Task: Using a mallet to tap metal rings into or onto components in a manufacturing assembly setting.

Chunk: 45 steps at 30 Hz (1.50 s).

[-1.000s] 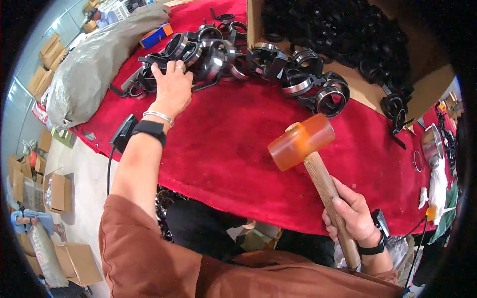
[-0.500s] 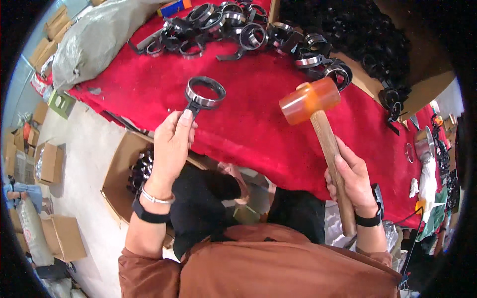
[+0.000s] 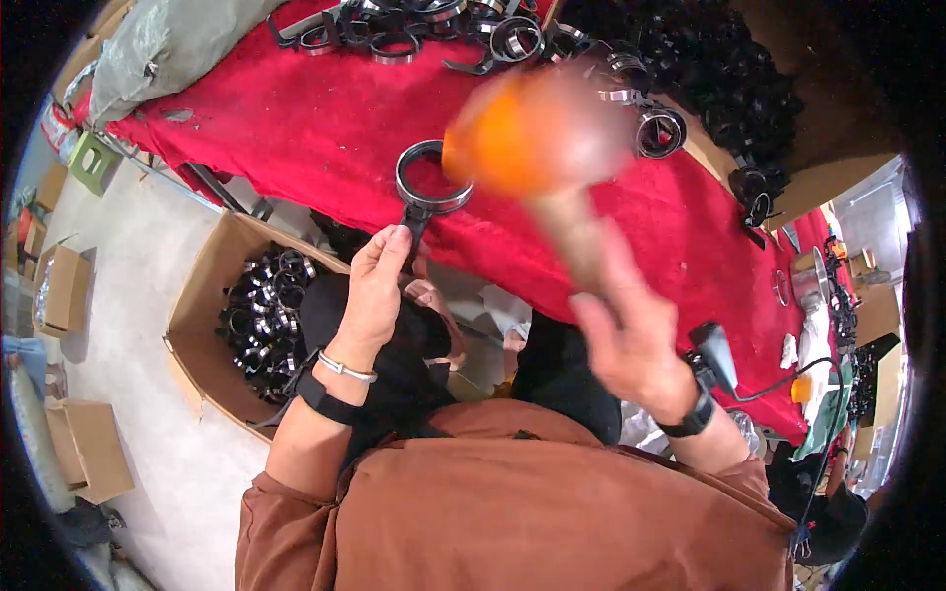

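Note:
My left hand (image 3: 376, 288) pinches the short black handle of a round ring with a silver metal band (image 3: 445, 204). The ring is tilted up over the front part of the red-covered table. My right hand (image 3: 636, 340) is closed round the wooden handle of a mallet (image 3: 540, 133) with a translucent orange head. Motion smears the mallet and the right hand. In the picture the mallet head overlaps the ring's right upper edge; whether they touch, I cannot tell.
Several similar black and silver rings (image 3: 517, 39) lie along the table's back. A large box of black parts (image 3: 690, 79) stands at the back right. On the floor at left, a cardboard box (image 3: 192, 325) holds more rings. The red cloth (image 3: 305, 128) covers the table.
The mallet has swung left toward the ring, its head now overlapping it in the picture. My left hand has moved slightly right with the ring. The whole view has shifted.

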### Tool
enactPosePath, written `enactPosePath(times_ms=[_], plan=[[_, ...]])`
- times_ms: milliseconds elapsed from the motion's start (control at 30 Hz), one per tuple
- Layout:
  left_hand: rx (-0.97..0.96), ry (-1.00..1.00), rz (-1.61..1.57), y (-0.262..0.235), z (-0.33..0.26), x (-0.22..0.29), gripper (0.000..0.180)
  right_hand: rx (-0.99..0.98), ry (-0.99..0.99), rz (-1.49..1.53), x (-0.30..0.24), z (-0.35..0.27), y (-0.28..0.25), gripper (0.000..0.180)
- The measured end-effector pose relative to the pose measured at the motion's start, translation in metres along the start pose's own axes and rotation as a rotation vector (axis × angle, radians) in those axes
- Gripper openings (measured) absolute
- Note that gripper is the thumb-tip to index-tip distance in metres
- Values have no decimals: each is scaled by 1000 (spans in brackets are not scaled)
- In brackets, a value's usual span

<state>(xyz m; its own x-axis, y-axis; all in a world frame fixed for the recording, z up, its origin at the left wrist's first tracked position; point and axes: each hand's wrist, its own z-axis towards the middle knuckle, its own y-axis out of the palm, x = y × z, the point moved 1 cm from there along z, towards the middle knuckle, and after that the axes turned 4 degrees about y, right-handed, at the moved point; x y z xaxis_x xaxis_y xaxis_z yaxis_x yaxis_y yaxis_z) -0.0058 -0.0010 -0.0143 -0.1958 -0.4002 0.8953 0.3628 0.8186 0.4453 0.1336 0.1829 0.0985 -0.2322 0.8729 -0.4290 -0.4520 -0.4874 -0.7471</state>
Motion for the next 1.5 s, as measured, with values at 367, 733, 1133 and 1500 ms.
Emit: enactPosePath(times_ms=[367,733,1133,1500], plan=[[22,21,-30,-1,2,-6,24,-114,-63,31,-15,31,-5,59],[44,-39,20,-2,4,5,26,-317,-130,-1,-11,113,35,48],[5,8,66,-7,4,7,27,-398,-19,-87,16,111,32,46],[-47,-15,5,-13,6,1,20,-434,87,91,12,102,27,51]])
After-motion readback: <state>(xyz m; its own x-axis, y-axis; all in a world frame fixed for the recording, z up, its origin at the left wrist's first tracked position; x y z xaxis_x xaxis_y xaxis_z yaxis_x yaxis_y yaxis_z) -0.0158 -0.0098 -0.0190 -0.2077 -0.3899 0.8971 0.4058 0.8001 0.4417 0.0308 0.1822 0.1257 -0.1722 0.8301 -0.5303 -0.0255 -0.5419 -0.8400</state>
